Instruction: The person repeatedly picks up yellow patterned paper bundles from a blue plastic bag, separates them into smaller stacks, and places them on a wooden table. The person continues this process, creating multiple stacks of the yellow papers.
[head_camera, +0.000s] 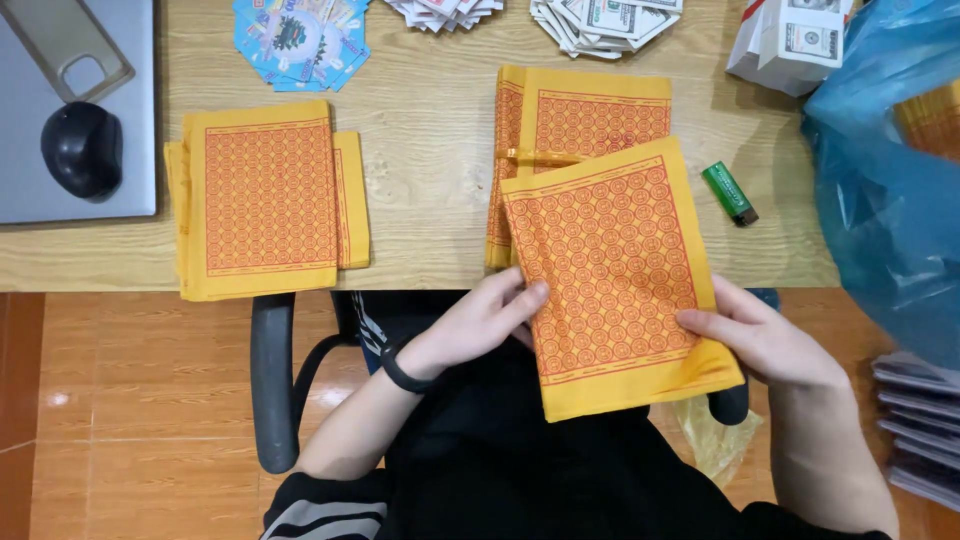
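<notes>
Sheets (615, 275) of yellow paper with an orange grid are lying tilted over the worktop (430, 150) edge, above your lap. Your left hand (480, 320) and right hand (760, 335) are gripping opposite sides; you should be pinching evenly, keeping edges squared against the bundle (585, 115) behind.

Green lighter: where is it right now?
In the head view the green lighter lies on the table's right side, between the held yellow sheets and the blue bag, touching neither.

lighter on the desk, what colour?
The lighter is green with a dark end; head view.
</notes>
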